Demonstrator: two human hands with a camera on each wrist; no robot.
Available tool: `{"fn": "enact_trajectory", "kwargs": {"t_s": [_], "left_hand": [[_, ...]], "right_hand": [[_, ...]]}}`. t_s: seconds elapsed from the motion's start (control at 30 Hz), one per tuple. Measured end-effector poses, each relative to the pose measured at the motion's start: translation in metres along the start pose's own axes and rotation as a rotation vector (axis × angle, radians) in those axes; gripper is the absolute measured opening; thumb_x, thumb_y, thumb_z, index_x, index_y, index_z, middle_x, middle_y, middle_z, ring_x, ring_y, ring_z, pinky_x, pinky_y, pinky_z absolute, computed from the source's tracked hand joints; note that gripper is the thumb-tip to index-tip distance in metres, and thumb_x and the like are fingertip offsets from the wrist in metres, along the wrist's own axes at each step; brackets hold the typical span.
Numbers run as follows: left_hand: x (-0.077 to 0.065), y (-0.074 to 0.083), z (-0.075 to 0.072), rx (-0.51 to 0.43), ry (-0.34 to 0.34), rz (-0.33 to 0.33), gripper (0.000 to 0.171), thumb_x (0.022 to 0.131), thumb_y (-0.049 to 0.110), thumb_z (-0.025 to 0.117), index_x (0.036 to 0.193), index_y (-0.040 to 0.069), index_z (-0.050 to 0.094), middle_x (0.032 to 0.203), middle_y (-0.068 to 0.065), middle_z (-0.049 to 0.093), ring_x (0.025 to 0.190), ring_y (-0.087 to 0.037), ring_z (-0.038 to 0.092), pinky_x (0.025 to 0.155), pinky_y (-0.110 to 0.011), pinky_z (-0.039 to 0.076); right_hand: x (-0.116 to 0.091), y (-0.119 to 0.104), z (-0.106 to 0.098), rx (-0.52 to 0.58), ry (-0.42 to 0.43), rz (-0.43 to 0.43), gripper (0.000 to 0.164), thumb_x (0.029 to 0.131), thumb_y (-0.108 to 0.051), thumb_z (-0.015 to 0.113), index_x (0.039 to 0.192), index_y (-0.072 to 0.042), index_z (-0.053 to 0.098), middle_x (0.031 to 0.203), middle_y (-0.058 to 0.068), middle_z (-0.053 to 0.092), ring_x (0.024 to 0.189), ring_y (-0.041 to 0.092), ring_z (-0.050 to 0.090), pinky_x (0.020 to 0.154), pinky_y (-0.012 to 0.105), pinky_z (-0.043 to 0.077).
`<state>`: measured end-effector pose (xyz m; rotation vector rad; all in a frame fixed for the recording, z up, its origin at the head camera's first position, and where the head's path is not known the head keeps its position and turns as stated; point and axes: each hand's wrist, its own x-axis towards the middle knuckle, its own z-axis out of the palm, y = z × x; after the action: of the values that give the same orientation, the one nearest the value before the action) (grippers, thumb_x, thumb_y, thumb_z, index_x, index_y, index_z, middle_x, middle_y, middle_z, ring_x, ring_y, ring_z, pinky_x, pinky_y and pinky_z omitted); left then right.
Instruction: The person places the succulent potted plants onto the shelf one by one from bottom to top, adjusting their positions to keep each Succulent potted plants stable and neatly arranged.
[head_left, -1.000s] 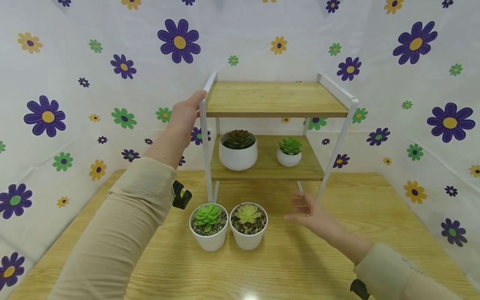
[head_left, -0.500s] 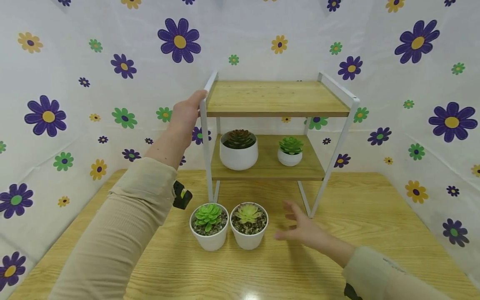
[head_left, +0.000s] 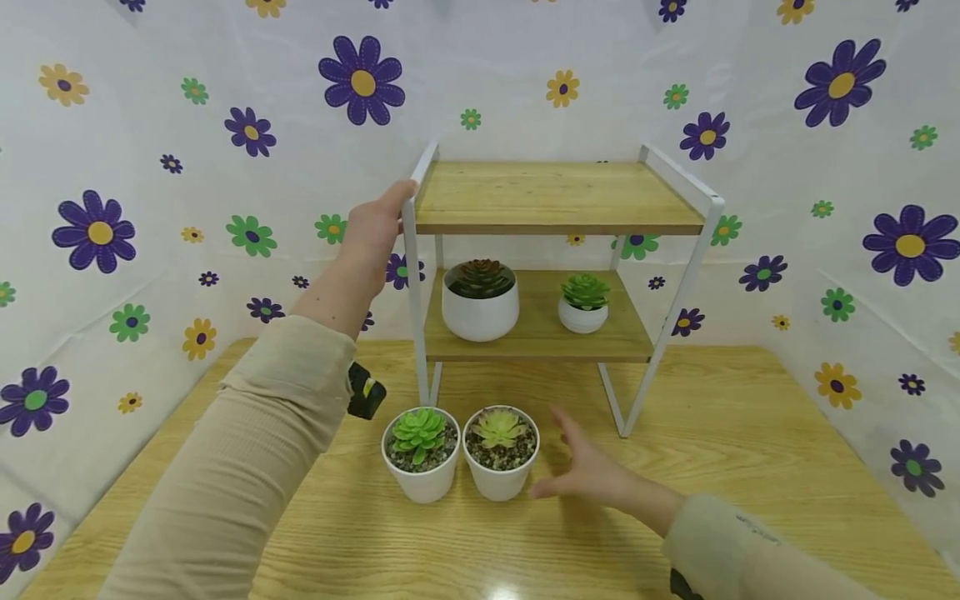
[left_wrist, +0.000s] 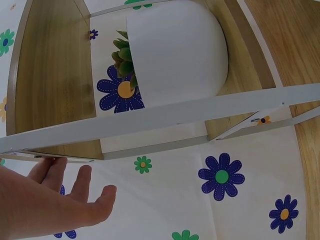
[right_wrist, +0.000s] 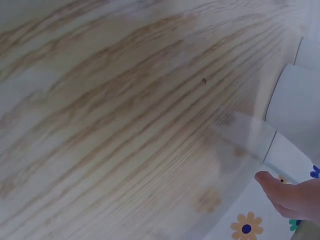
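My left hand (head_left: pixel 372 227) holds the upper left front corner of a two-tier shelf (head_left: pixel 558 196) with wood boards and a white frame. In the left wrist view its fingers (left_wrist: pixel 81 184) lie against the frame, some free of it. My right hand (head_left: pixel 588 471) is low over the table, thumb and fingers spread apart, just right of a white pot with a pale green succulent (head_left: pixel 500 454). Nothing is between them. Left of this pot stands another white pot with a bright green succulent (head_left: pixel 422 457). In the right wrist view, mostly the thumb (right_wrist: pixel 282 192) shows.
On the shelf's lower board sit a large white bowl pot (head_left: pixel 480 312) with a dark succulent and a small white pot (head_left: pixel 583 317) with a green one. Flower-printed cloth (head_left: pixel 510 75) surrounds the wood-grain table (head_left: pixel 360 533). The shelf's right leg (head_left: pixel 637 400) stands behind my right hand.
My right hand has moved left and slightly down, from near the shelf's right leg to beside the pale green succulent's pot. My left hand keeps its place on the shelf.
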<state>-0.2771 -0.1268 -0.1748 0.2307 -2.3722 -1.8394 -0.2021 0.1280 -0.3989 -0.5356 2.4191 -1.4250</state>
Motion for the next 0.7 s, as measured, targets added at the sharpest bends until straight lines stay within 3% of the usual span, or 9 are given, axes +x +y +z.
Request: {"fn": "enact_trajectory", "kwargs": {"t_s": [0.47, 0.7], "left_hand": [[0.0, -0.001, 0.0, 0.007, 0.0, 0.007, 0.061, 0.091, 0.057, 0.04, 0.14, 0.02, 0.042, 0.153, 0.002, 0.03, 0.143, -0.024, 0.021, 0.115, -0.055, 0.013], [0.001, -0.001, 0.0, 0.004, -0.008, 0.008, 0.06, 0.091, 0.056, 0.04, 0.14, 0.022, 0.043, 0.152, 0.002, 0.031, 0.143, -0.023, 0.021, 0.115, -0.055, 0.013]], "right_hand": [[0.01, -0.002, 0.017, 0.053, -0.028, 0.02, 0.122, 0.064, -0.024, 0.086, 0.148, 0.002, 0.002, 0.151, 0.031, 0.01, 0.132, 0.055, 0.021, 0.105, 0.069, 0.02], [0.016, -0.002, 0.023, 0.079, -0.023, 0.029, 0.121, 0.064, -0.023, 0.086, 0.149, 0.0, 0.002, 0.15, 0.029, 0.02, 0.135, 0.048, 0.025, 0.108, 0.067, 0.013]]}}
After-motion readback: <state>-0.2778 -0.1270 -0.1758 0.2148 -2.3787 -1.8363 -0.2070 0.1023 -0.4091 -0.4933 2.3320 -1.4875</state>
